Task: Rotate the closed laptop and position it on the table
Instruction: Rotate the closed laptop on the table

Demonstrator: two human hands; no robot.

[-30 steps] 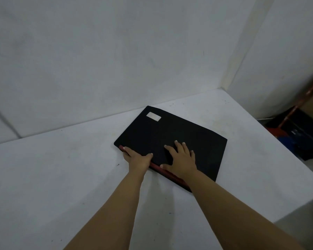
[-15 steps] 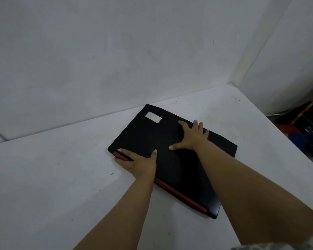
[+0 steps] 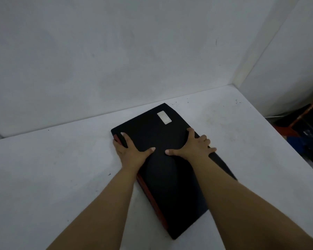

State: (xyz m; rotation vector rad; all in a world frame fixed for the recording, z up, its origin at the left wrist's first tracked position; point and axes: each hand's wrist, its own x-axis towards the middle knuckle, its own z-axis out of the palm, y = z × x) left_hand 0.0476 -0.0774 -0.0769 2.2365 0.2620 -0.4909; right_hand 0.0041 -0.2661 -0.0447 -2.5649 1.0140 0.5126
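A white table (image 3: 52, 177) filled the lower left of the frame, its surface scuffed and marked with small dark specks, and met a plain white wall (image 3: 116, 60) that ran across the upper half of the picture. A bare left forearm rose from the bottom edge toward the centre, ending in the left hand (image 3: 132, 152), which lay on the left edge of a closed black laptop (image 3: 170, 177). Its fingers were spread, the thumb resting flat on the lid and the other fingers reaching along and over the side, where a red strip (image 3: 152, 199) ran down the laptop's left edge. The laptop lay flat on the table at the centre of the frame, its long side running from the far middle toward the lower right, with a pale rectangular sticker (image 3: 164, 117) near its far end. Just right of centre, the right hand (image 3: 195, 146) pressed on the lid at the laptop's right edge, fingers splayed wide, some curling over the side and the thumb pointing back toward the left thumb; the two thumbs lay near each other but apart. The right forearm stretched down to the lower right corner. At the far right, beyond the table's edge, dark clutter (image 3: 305, 134) with red and blue parts sat on the floor, too dim to identify.
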